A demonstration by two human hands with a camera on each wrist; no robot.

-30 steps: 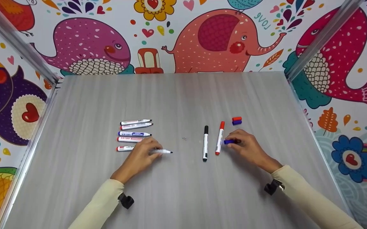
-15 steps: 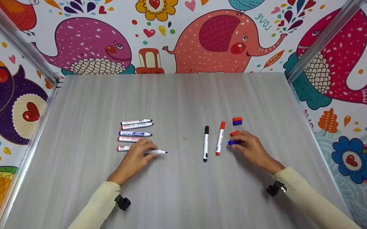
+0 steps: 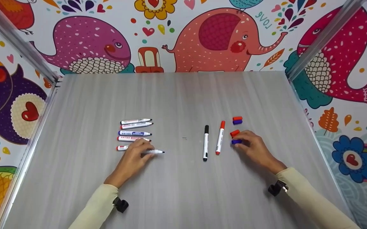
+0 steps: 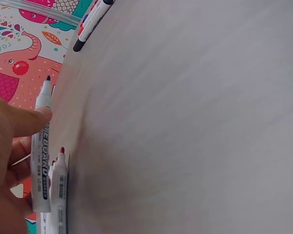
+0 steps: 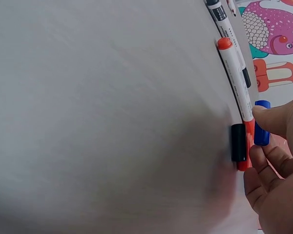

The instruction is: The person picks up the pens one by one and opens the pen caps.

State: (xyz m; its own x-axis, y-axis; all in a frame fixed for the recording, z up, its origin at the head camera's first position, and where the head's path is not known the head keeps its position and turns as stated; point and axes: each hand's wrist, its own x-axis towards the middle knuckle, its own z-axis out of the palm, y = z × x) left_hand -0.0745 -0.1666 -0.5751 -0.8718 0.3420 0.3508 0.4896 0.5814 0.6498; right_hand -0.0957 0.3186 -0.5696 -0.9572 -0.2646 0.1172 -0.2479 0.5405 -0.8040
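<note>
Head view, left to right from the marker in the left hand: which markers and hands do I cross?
Uncapped marker in the left hand → black-capped marker → red-capped marker → right hand, pinching a blue cap.

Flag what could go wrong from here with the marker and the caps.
The left hand holds a marker with its tip bare, so it might mark the table. The right hand pinches a small blue cap, which could slip and roll. A red cap lies close to that hand and might get nudged.
</note>
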